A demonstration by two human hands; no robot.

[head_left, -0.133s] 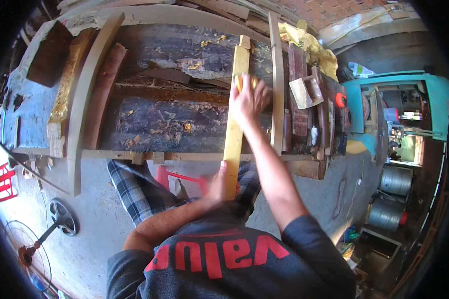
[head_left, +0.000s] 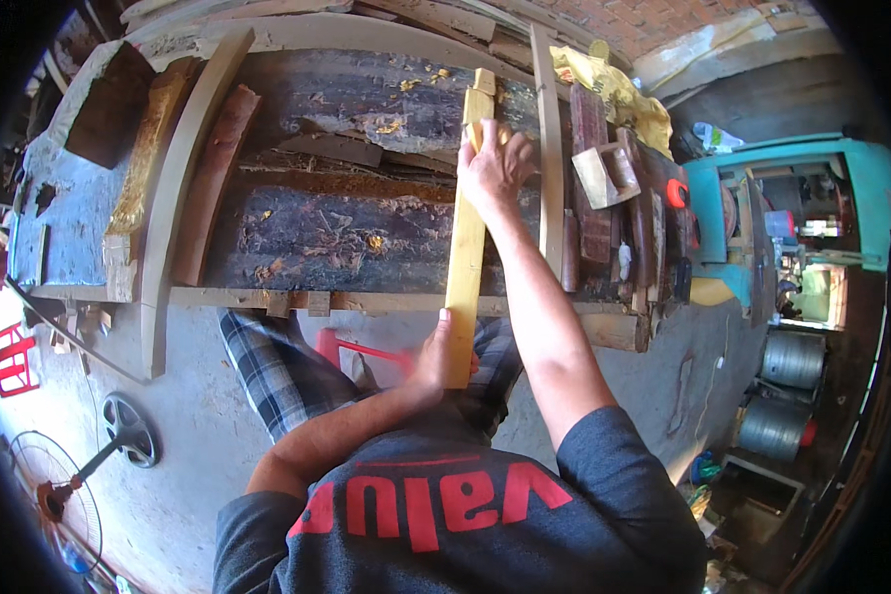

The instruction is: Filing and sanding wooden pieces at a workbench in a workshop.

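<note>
A long yellow wooden strip (head_left: 464, 257) runs front to back over the dark, rough bench slab (head_left: 337, 238), with a small wood block (head_left: 484, 81) at its far end. My right hand (head_left: 495, 173) is closed round a small yellowish object (head_left: 475, 132) on the strip's upper part; its shape is mostly hidden by the fingers. Below the bench's front edge, my left hand (head_left: 436, 356) grips the near end of the strip, thumb along its side.
Loose boards (head_left: 148, 168) lie at the left. At the right are dark wood pieces (head_left: 589, 228), a hollow box (head_left: 604, 176), a red tape measure (head_left: 675, 193), a yellow cloth (head_left: 614, 89) and a teal machine (head_left: 856, 168). A fan (head_left: 54, 495) stands at the lower left.
My right hand has moved a little farther away from me, up along the strip, with the small object. My left hand and the strip's near end sit slightly higher in the view.
</note>
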